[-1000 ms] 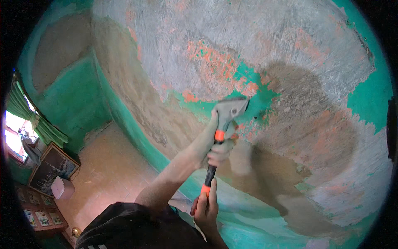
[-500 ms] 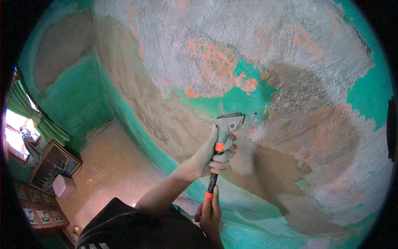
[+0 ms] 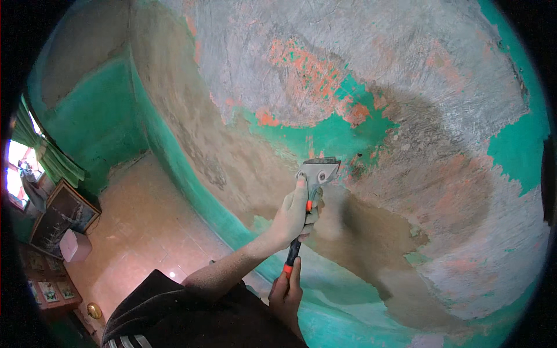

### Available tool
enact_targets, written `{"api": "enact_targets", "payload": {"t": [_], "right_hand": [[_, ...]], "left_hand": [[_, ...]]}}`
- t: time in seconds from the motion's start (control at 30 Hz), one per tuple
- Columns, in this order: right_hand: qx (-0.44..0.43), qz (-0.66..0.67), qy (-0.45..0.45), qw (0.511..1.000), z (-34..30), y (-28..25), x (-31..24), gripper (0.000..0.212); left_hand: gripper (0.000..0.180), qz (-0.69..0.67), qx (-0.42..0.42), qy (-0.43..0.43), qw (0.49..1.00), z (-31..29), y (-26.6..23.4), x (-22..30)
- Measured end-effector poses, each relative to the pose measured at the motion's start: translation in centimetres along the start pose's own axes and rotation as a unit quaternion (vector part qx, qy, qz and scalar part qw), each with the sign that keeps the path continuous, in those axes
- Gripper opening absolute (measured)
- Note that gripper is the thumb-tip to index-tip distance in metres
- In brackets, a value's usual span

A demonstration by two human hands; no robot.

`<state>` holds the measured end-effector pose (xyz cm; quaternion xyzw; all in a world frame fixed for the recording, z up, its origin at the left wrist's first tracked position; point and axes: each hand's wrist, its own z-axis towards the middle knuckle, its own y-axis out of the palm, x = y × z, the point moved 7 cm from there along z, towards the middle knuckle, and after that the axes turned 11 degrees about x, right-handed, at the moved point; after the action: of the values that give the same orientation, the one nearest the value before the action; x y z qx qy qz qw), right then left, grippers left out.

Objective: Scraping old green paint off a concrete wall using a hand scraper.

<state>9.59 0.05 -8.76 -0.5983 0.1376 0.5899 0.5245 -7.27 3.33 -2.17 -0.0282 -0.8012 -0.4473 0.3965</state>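
Scraper head (image 3: 320,172) lower on wall (image 3: 406,46) than one second ago, now near lower edge of green paint patch (image 3: 325,136), left hand (image 3: 293,216) turned further over handle (image 3: 294,250), upper orange band (image 3: 309,206) mostly covered, pink bin (image 3: 75,246) shifted up-left in view.

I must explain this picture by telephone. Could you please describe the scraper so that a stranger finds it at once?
On the large patchy wall, find the central green paint patch. Just below it in view is the scraper, held by the left hand and, lower, the right hand. Its grey head and black handle with orange bands set it apart from hands and wall.
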Motion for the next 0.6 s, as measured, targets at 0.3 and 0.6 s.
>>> {"api": "enact_targets", "payload": {"t": [0.3,0.6], "right_hand": [[0.007,-0.012,-0.044,0.999,0.2,0.5,-0.3,0.053],[-0.016,0.053,0.008,0.998,0.5,1.1,0.6,0.054]], "left_hand": [[0.061,-0.022,-0.020,-0.076,0.997,0.1,0.3,0.3],[0.060,0.028,-0.015,-0.063,0.998,0.1,0.5,0.0]]}}
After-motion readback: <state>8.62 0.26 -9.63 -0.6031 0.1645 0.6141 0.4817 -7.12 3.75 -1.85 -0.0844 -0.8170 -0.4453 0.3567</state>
